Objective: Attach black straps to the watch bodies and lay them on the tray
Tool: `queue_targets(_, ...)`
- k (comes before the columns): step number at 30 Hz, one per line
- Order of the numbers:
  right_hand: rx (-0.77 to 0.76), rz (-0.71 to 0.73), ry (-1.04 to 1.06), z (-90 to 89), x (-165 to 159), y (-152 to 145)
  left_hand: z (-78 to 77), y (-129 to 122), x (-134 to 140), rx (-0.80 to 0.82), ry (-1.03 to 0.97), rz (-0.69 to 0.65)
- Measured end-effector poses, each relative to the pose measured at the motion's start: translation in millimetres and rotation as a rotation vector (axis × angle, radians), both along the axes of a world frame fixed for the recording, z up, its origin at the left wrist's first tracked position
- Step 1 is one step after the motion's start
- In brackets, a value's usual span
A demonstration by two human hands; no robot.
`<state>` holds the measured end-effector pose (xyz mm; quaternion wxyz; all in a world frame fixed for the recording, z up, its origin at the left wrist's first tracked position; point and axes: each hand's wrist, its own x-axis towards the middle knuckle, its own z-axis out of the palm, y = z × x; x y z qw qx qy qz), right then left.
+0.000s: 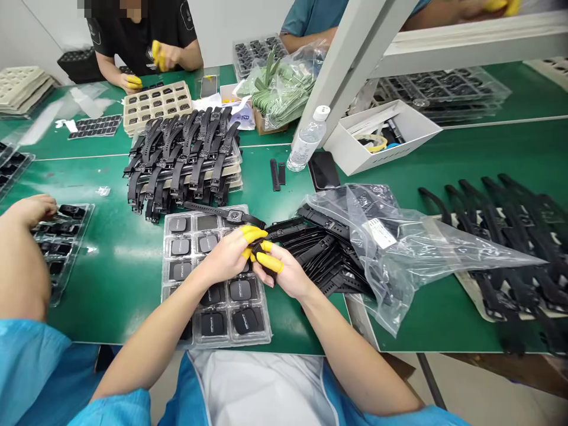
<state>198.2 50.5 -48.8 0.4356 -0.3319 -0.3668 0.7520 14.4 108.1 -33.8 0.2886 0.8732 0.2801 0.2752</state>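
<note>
My left hand, with yellow finger cots, is closed on one side of a small black watch. From the other side my right hand, also in yellow finger cots, grips the same watch. Fingers cover most of it, so its details are hidden. Below the hands lies a clear plastic tray of square black watch cases in compartments. A watch with a strap rests across the tray's far edge. To the right of my hands is a heap of black watch straps, partly under a clear plastic bag.
Strapped watches are stacked on trays beyond my tray. A water bottle, a phone and a white box stand near the post. More strapped watches lie right. A co-worker's hand is at left; other people sit opposite.
</note>
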Motion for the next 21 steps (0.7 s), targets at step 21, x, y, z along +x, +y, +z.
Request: queue_targets(21,-0.164,-0.063,0.16,8.7,0.5,0.9,19.5,-3.3,-3.5,-0.006,0.168,-0.013)
